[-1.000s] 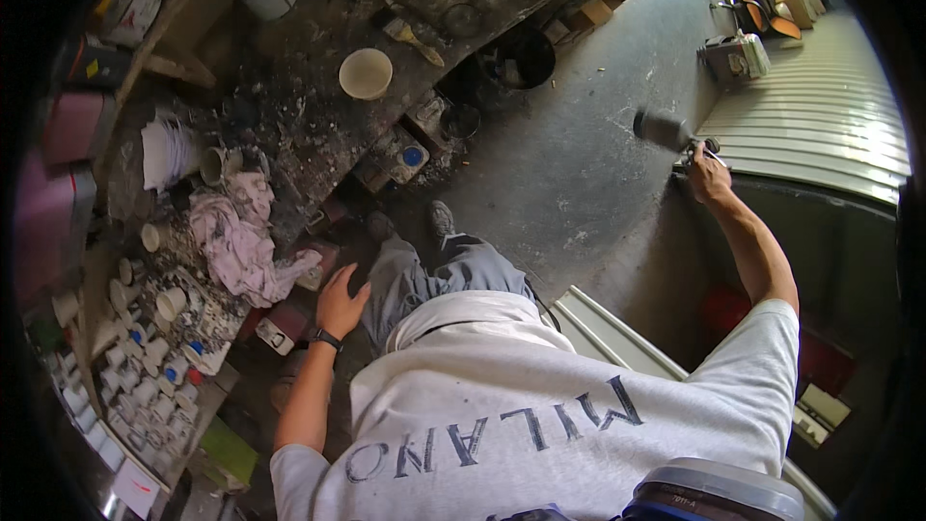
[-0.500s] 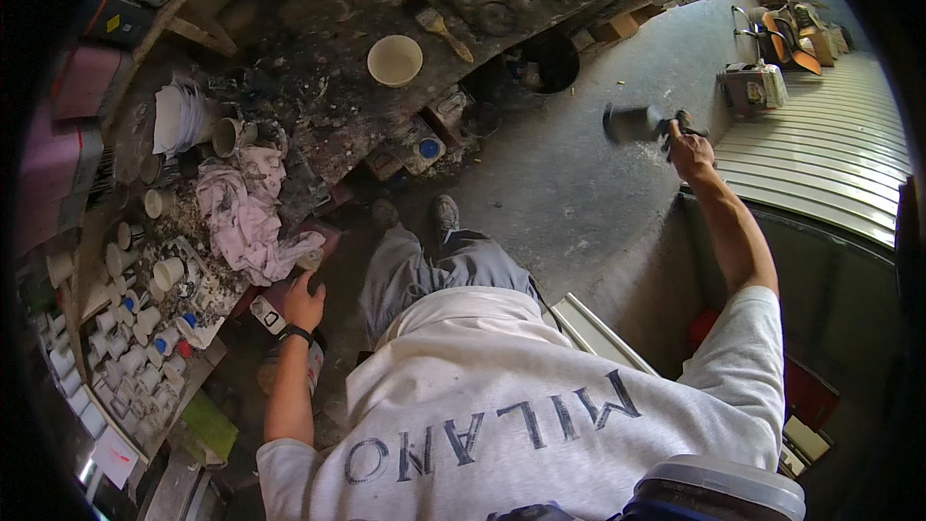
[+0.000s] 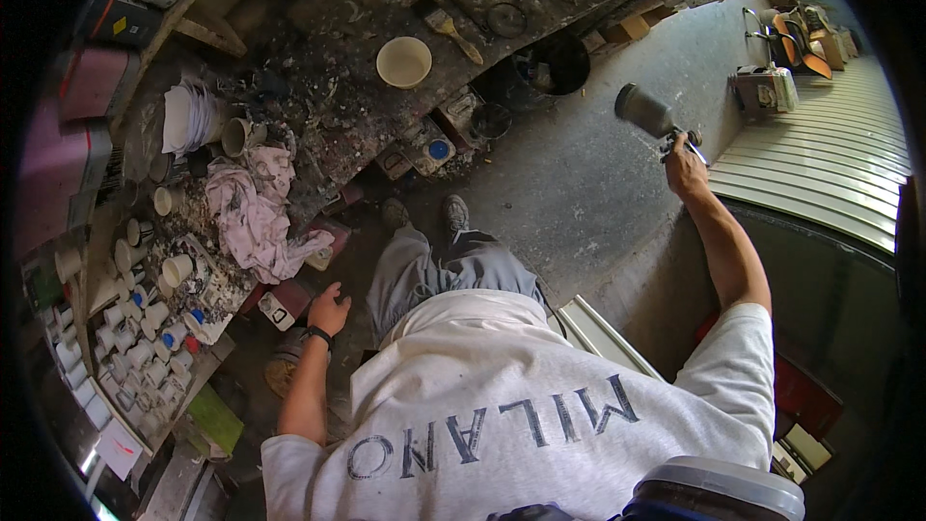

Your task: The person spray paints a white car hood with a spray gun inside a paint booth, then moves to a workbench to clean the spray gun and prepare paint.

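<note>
My right hand holds a metal spray gun with a dark grey cup, out over the grey floor at the right. My left hand hangs loosely beside the cluttered bench at the left, fingers slightly bent and apart, holding nothing. Just left of it are small cans below a stained pink rag. A cream bowl and a paintbrush lie on the paint-spattered bench above.
Many small white cups crowd the left shelf. A black bucket stands below the bench. At right are a ribbed panel, stacked chairs and a metal case. A white frame lies beside my legs.
My right hand has swung a little left with the spray gun, whose angle has changed. My left hand has shifted slightly beside the bench. The whole view has shifted a little.
</note>
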Demonstrator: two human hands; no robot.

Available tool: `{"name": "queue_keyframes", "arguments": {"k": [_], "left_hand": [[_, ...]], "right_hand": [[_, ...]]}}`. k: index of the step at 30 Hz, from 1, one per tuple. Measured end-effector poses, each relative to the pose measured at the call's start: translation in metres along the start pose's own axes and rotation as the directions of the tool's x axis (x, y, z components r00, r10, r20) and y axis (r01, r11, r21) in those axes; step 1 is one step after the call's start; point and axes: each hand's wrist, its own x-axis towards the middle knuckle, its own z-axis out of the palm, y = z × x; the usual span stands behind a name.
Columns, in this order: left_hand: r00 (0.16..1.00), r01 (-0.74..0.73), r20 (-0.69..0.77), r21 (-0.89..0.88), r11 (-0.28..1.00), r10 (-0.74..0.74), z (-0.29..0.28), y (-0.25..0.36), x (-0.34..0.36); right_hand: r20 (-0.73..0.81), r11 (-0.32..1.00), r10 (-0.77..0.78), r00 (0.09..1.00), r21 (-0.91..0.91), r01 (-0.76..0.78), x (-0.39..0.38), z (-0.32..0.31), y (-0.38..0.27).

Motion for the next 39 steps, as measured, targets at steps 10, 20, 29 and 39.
{"name": "queue_keyframes", "arguments": {"k": [10, 20, 29, 39], "left_hand": [[0.995, -0.098, -0.020, 0.042, 0.994, 0.099, -0.026, 0.021, 0.022], [0.982, -0.190, 0.006, -0.025, 0.981, 0.190, -0.023, 0.063, 0.019], [0.934, -0.350, -0.089, -0.017, 0.937, 0.347, -0.057, 0.108, 0.016], [0.975, -0.224, 0.001, 0.021, 0.974, 0.224, -0.034, 0.081, -0.013]], "right_hand": [[0.038, 0.998, -0.053, 0.998, -0.010, 0.054, -0.013, 0.000, -0.009], [0.055, -0.263, -0.065, 0.996, 0.962, -0.070, -0.136, -0.026, -0.189], [0.187, -0.556, -0.354, 0.916, 0.746, -0.367, -0.158, -0.101, -0.214], [0.792, 0.234, -0.132, 0.597, 0.610, -0.757, -0.122, 0.090, -0.085]]}}
